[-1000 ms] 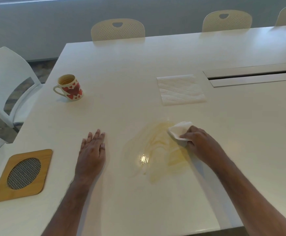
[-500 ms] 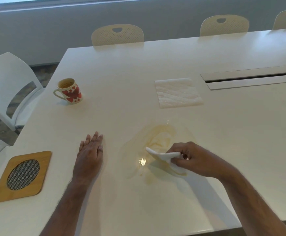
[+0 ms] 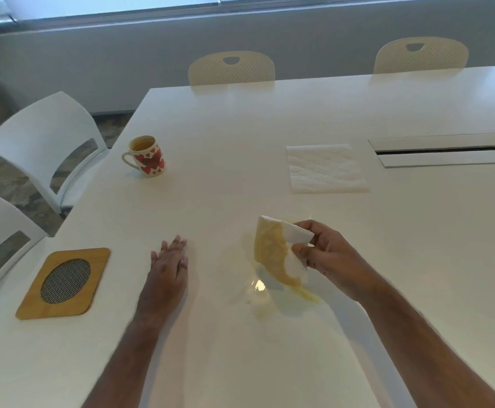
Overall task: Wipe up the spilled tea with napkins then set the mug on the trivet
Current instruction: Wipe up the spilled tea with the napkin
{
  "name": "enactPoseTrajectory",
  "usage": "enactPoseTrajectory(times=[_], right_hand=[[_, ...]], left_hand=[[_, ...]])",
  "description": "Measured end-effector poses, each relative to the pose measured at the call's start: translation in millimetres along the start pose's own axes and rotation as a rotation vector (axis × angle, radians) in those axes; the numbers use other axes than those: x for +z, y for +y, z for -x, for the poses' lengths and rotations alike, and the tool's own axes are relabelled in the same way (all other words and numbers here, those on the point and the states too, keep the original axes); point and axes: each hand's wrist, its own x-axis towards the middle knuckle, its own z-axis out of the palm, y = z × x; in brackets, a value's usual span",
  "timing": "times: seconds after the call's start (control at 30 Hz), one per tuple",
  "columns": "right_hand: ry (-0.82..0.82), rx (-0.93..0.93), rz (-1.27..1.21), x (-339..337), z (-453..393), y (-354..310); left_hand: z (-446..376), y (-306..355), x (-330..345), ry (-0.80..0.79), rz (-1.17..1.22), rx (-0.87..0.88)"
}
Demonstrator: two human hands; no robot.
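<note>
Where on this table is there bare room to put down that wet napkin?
Bare tabletop lies between mug and clean napkins, and behind them. Crowded: the spill between left hand and right hand holding the wet napkin.

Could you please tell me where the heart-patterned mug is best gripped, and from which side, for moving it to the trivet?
Grip the heart-patterned mug by its handle, which points left toward the table edge. The free left hand lies flat on that side, so coming in from the left probably suits. The mug stands upright with tea inside, so keep it level on the way to the trivet.
</note>
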Motion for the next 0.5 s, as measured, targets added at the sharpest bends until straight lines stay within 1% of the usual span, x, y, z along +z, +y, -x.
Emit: enactPoseTrajectory(times=[0.07,0.27,0.5], right_hand=[[-0.021,-0.005,-0.03,3,-8,0],[-0.086,0.017,-0.225,21,-32,1],[-0.173,0.073,-0.349,71,-53,5]], left_hand=[[9,-2,-1,0.028,-0.02,-0.023],[40,-5,-12,0.083,-0.038,-0.078],[76,-15,-36,0.131,-0.038,-0.153]])
